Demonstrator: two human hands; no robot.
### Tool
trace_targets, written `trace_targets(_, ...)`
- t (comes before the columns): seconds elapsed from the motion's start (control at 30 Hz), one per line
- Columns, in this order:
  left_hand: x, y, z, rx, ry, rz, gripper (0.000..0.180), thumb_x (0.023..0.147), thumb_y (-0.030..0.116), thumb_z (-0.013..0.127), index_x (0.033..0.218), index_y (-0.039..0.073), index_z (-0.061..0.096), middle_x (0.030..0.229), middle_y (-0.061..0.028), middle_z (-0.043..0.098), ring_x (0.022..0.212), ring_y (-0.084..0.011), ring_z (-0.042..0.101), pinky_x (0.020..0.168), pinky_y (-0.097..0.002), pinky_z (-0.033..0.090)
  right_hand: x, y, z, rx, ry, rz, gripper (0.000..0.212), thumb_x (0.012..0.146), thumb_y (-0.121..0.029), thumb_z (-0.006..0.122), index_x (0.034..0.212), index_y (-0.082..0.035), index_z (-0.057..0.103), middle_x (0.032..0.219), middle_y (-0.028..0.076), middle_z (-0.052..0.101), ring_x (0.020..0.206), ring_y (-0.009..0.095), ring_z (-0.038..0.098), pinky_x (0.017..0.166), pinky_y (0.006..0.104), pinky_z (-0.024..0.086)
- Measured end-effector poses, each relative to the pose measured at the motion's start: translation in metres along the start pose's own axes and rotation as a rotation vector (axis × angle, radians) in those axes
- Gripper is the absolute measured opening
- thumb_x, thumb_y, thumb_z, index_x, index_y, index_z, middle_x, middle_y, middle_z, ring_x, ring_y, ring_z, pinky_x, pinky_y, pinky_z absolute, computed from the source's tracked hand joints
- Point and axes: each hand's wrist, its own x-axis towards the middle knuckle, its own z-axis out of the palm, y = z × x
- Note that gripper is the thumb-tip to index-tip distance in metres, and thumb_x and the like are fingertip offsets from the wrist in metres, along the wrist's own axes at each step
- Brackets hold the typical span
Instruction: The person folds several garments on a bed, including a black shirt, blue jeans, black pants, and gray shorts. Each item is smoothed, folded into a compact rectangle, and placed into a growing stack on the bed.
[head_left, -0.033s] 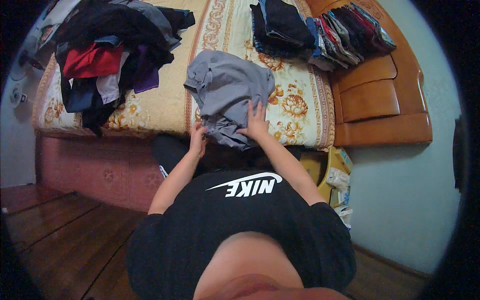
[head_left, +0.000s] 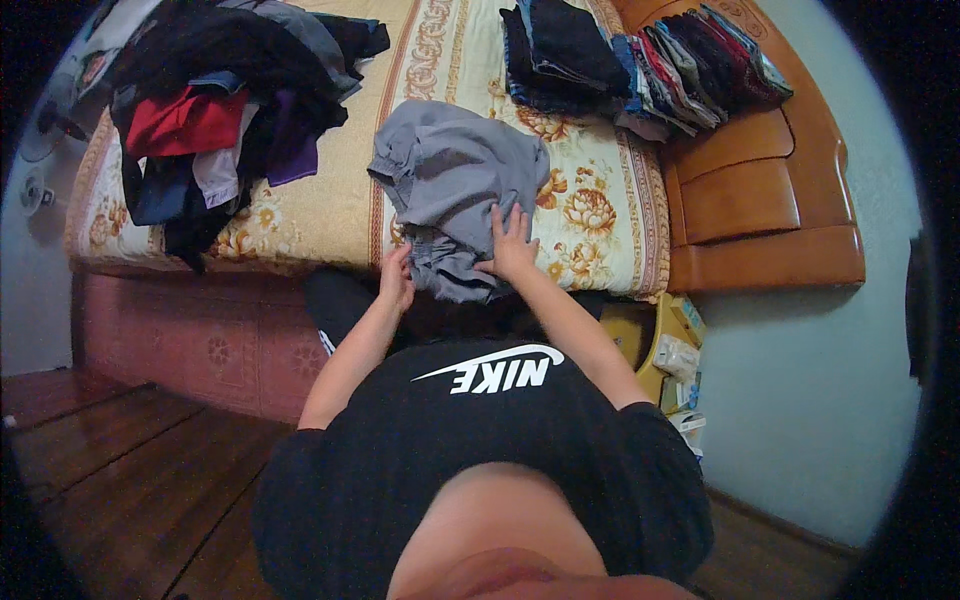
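Observation:
A crumpled grey garment (head_left: 455, 165) with gathered elastic edges lies on the bed in front of me; its exact kind is hard to tell. My right hand (head_left: 515, 247) rests flat on its near right part, fingers spread. At the near left edge, beside the gathered band, my left hand (head_left: 397, 278) has its fingers bent and closed on the cloth's border. The fingertips there are partly hidden.
A loose heap of dark, red and purple clothes (head_left: 190, 120) lies at the left on the patterned bedspread (head_left: 335, 215). Folded dark trousers (head_left: 575, 50) and a row of folded clothes (head_left: 700, 70) sit far right, by the wooden headboard (head_left: 740, 200). A yellow cabinet (head_left: 650, 350) stands below.
The garment's near part has shifted slightly, and its gathered band shows more plainly. My right hand has moved a touch to the left; my left hand has hardly moved.

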Motion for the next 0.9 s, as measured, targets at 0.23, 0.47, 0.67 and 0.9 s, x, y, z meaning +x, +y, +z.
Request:
trace_targets(0.23, 0.044, 0.045, 0.082, 0.494, 0.042, -0.096, 0.025, 0.078, 0.012, 0.055, 0.101, 0.002, 0.055, 0.089, -0.011, 0.061, 0.078, -0.0264, 0.061, 0.07, -0.0413, 0.051, 0.054, 0.046, -0.03, 0.714, 0.658, 0.274, 0.032, 0.068, -0.009, 0.049, 0.098, -0.004, 0.06, 0.085, 0.021, 0.06, 0.082, 0.037, 0.057, 0.073, 0.0421, 0.045)
trace_targets(0.47, -0.027, 0.219, 0.293, 0.65, -0.25, 0.451, 0.018, 0.081, 0.013, 0.057, 0.096, 0.002, 0.053, 0.088, -0.0094, 0.06, 0.075, -0.0233, 0.06, 0.065, -0.0426, 0.051, 0.108, 0.207, -0.174, 2.136, 1.169, 0.571, 0.037, 0.073, -0.001, 0.057, 0.107, 0.005, 0.045, 0.108, 0.015, 0.052, 0.087, 0.028, 0.055, 0.08, 0.0449, 0.045)
trace_targets(0.67, 0.021, 0.223, 0.179, 0.634, -0.238, 0.268, 0.026, 0.081, 0.017, 0.056, 0.102, 0.002, 0.054, 0.092, -0.0099, 0.061, 0.076, -0.0216, 0.061, 0.067, -0.035, 0.051, 0.044, 0.144, -0.157, 2.061, 1.093, 0.586, 0.051, 0.07, 0.002, 0.058, 0.117, 0.001, 0.038, 0.121, 0.012, 0.043, 0.107, 0.025, 0.044, 0.091, 0.0423, 0.037)
trace_targets(0.9, 0.038, 0.095, -0.012, 0.528, 0.228, -0.094, 0.051, 0.076, 0.028, 0.064, 0.116, 0.003, 0.046, 0.11, -0.0152, 0.054, 0.102, -0.029, 0.051, 0.084, -0.0458, 0.042, -0.024, 0.139, 0.057, 1.792, 0.33, 0.91, 0.049, 0.07, -0.007, 0.064, 0.111, -0.002, 0.039, 0.097, 0.009, 0.051, 0.067, 0.018, 0.051, 0.04, 0.0284, 0.034)
